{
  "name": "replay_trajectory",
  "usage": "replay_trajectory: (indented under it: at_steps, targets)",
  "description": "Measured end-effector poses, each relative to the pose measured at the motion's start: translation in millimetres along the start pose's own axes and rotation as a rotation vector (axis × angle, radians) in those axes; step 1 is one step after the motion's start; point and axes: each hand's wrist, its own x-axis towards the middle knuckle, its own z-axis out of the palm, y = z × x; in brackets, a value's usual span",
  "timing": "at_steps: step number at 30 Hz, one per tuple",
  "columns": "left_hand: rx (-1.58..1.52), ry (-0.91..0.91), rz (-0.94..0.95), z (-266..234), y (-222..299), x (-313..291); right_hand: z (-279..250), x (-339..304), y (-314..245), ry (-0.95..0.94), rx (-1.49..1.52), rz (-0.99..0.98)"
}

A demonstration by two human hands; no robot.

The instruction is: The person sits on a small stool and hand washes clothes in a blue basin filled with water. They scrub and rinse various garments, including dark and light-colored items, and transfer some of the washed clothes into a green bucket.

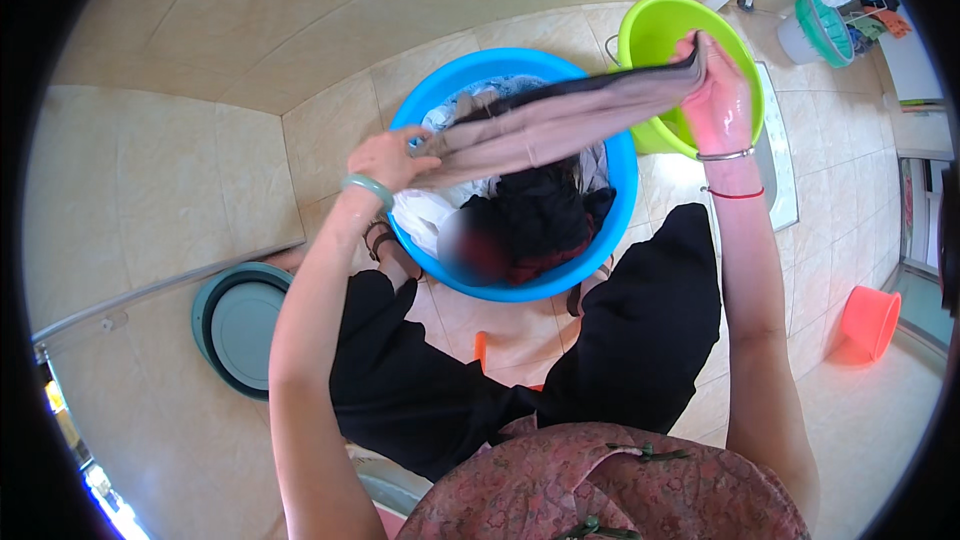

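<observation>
A wet-looking garment (560, 125), pinkish-beige with a dark edge, is stretched between my two hands above a blue basin (627, 180). My left hand (393, 158), with a pale green bangle at the wrist, is closed on its left end over the basin's left rim. Higher up, my right hand (722, 90) grips the other end in front of a lime green bucket (655, 30). Inside the basin lie black clothes (545, 208), white cloth (420, 218) and sudsy water at the far side. The garment hides part of the basin's contents.
The bucket stands beside the basin's far right, next to a white floor fixture (782, 175). A grey-green collapsible basin (205, 315) is at left by the wall. Further right are a coral pail (872, 323) and a white bin with a green liner (822, 30). My knees flank the blue basin.
</observation>
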Motion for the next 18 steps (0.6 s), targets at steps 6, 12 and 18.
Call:
replay_trajectory:
  at_steps: [6, 12, 18]
  targets:
    - [-0.184, 0.11, -0.076, 45.4, -20.0, 4.3, 3.0, -16.1, 9.4, -0.283, -0.371, 0.319]
    - [-0.788, 0.464, -0.199, 26.5, -39.1, 25.4, 18.2, -16.9, 10.6, -0.08, -0.281, 0.275]
    - [-0.52, 0.285, 0.396, 38.9, 57.0, -8.6, 76.3, -3.9, 29.9, -0.157, -0.218, 0.263]
